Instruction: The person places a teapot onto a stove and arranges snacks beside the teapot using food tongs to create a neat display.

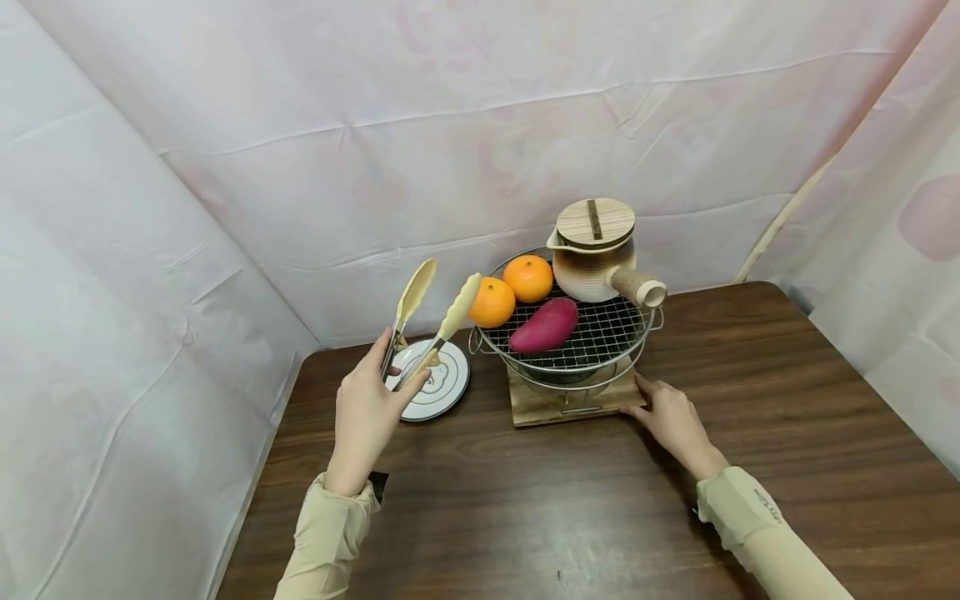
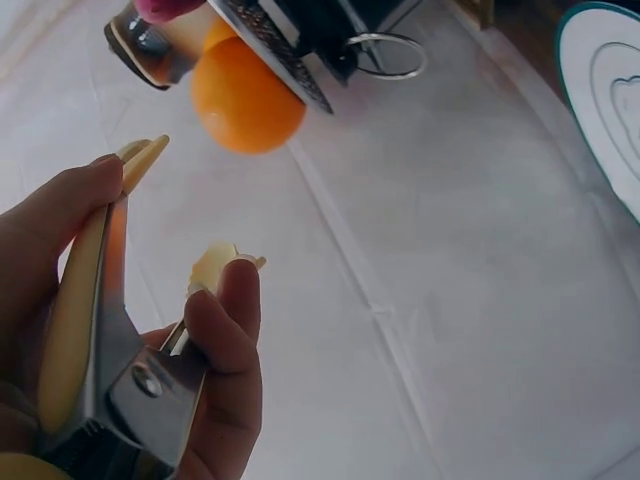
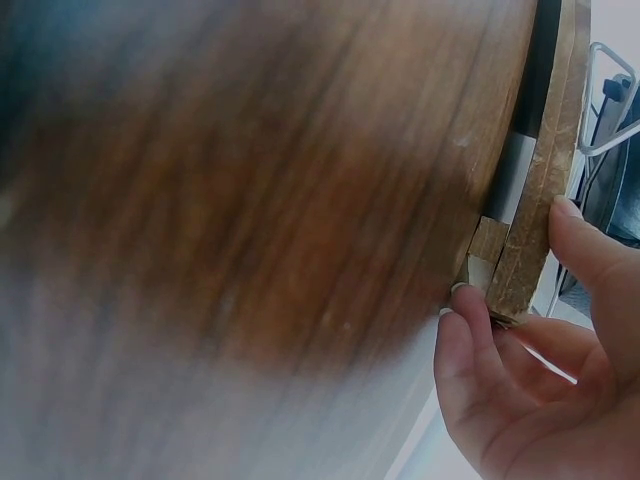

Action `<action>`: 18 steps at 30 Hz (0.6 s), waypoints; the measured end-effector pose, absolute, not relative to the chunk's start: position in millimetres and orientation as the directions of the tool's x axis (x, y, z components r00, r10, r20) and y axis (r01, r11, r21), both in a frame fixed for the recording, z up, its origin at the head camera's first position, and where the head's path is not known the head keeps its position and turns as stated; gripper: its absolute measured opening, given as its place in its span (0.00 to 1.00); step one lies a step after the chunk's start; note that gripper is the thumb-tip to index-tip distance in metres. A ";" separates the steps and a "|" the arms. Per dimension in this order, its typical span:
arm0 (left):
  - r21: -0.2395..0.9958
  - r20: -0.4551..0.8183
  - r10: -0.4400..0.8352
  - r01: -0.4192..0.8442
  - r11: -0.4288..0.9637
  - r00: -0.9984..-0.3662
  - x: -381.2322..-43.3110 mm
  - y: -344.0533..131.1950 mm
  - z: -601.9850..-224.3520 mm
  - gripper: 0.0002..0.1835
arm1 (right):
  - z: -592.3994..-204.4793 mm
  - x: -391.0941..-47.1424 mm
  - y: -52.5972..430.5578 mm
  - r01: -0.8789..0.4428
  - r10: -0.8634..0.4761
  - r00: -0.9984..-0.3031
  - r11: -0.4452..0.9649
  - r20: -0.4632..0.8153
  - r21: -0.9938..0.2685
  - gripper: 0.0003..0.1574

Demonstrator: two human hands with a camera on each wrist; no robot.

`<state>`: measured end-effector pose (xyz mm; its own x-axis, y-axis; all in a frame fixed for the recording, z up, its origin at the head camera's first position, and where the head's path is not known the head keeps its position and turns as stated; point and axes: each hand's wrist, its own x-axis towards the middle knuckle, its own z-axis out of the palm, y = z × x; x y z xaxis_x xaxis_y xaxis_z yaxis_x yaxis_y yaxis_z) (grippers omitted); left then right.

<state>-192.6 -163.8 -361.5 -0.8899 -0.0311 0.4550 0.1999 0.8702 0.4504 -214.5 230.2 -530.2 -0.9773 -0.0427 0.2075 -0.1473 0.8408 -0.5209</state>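
My left hand (image 1: 363, 421) grips a pair of tongs (image 1: 458, 310) with cream scalloped tips, its arms spread apart. One tip overlaps the edge of the nearer orange (image 1: 492, 303) in the head view; nothing lies between the tips. A second orange (image 1: 528, 278) and a purple sweet potato (image 1: 549, 325) rest on the round wire grill (image 1: 611, 333). Under the grill's stand lies a square wooden board (image 1: 540, 408). My right hand (image 1: 675, 425) holds this board at its right front corner, thumb on top and fingers at the edge, as the right wrist view (image 3: 540, 200) shows.
A lidded side-handled pot (image 1: 588, 271) stands at the back of the grill, its handle (image 1: 637, 286) pointing front right. Left of the grill, behind the tongs, a white plate (image 1: 450, 383) with a dark rim lies on the brown table (image 1: 525, 508). A pale curtain (image 1: 420, 183) hangs behind.
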 end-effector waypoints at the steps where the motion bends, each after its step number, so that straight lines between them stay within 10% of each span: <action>1: 0.452 0.452 -0.035 0.194 0.871 -0.892 -193.2 -165.3 -362.3 0.42 | -530.0 -214.8 230.1 -0.149 -0.043 -0.977 0.841 0.210 -0.520 0.42; 18: 0.525 0.432 -0.142 0.120 0.843 -0.891 -201.0 -186.9 -376.8 0.46 | -531.9 -215.1 230.4 -0.146 -0.040 -0.977 0.842 0.209 -0.520 0.42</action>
